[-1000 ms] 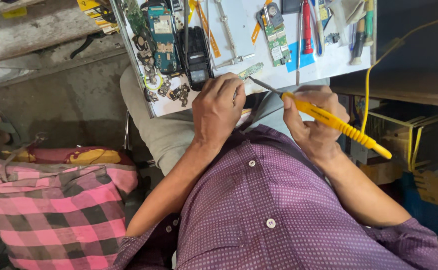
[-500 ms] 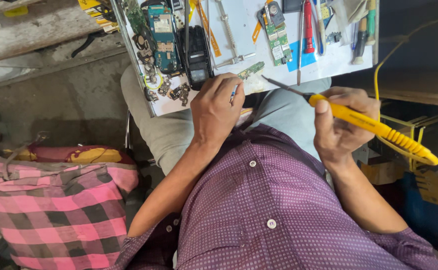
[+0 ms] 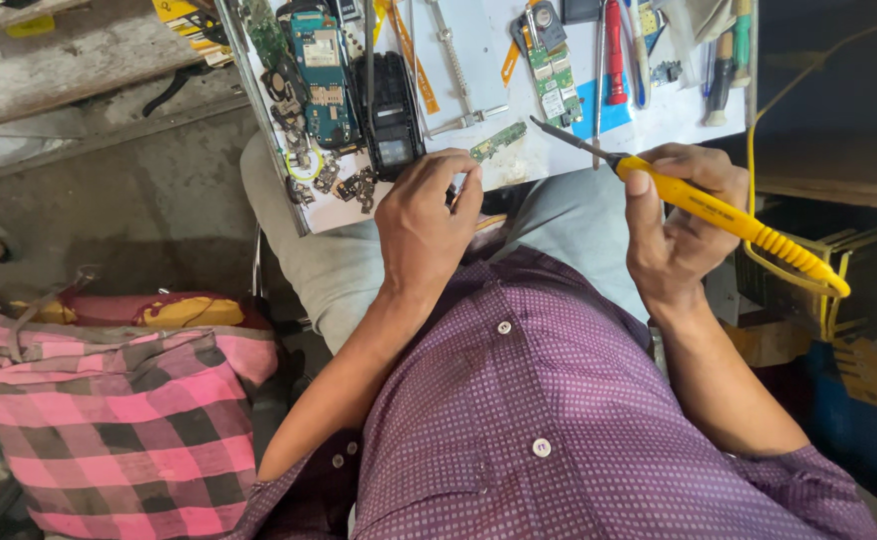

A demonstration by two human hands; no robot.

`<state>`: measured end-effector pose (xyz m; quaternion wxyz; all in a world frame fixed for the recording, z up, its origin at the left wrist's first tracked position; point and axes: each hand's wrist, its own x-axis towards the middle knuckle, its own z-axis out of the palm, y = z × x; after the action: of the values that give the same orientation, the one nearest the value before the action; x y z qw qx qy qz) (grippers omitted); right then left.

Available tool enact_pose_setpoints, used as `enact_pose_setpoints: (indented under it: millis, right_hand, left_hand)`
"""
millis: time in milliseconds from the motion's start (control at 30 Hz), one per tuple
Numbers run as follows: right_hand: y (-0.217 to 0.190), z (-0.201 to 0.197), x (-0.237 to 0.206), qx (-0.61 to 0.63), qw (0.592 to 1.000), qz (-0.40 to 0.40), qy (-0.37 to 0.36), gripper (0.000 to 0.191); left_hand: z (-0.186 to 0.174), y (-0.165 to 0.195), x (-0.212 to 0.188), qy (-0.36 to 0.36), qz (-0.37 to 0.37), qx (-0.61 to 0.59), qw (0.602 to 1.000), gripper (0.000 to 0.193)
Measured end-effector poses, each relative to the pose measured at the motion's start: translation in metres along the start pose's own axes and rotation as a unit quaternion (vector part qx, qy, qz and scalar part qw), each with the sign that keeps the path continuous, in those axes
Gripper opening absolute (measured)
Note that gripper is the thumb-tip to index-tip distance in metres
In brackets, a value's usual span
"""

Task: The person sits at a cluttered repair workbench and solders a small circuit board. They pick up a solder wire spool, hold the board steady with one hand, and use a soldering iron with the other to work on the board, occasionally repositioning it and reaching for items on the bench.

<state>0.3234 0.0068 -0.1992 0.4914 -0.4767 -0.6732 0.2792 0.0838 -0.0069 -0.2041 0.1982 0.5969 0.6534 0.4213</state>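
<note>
My right hand (image 3: 684, 215) grips a yellow soldering iron (image 3: 719, 215); its dark tip points left over the white work board (image 3: 479, 70), near a small green circuit strip (image 3: 499, 140). A yellow cord runs from the iron's rear. My left hand (image 3: 424, 215) rests at the board's near edge, its fingers pinched together on something small beside the green strip; what it is cannot be made out. A black phone body (image 3: 396, 100) and a blue-green circuit board (image 3: 324, 70) lie just beyond that hand.
Loose phone parts, metal tweezers (image 3: 454, 70), a red-handled tool (image 3: 614, 50) and a green-handled screwdriver (image 3: 742, 35) lie on the board across my lap. A pink checked bag (image 3: 109, 420) sits on the floor at left. Dark shelving stands at right.
My right hand has swung the soldering iron out to the right and back up toward the board. The left hand has stayed at the board's edge.
</note>
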Motion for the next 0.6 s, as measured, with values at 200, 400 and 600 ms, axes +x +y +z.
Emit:
enact_pose_setpoints:
  millis: [200, 400, 600]
  right_hand:
    - [0.000, 0.001, 0.001, -0.009, 1.000, 0.006, -0.019, 0.022]
    - [-0.001, -0.002, -0.004, 0.005, 1.000, 0.012, -0.018, 0.023]
    - [-0.002, -0.006, -0.009, 0.000, 1.000, 0.013, -0.016, 0.024]
  left_hand:
    - [0.002, -0.001, 0.001, -0.010, -0.017, -0.006, 1.000, 0.010]
    - [0.002, -0.001, 0.002, -0.016, -0.040, -0.015, 0.999, 0.010]
    - [0.000, 0.000, 0.001, -0.021, -0.047, -0.024, 0.998, 0.010]
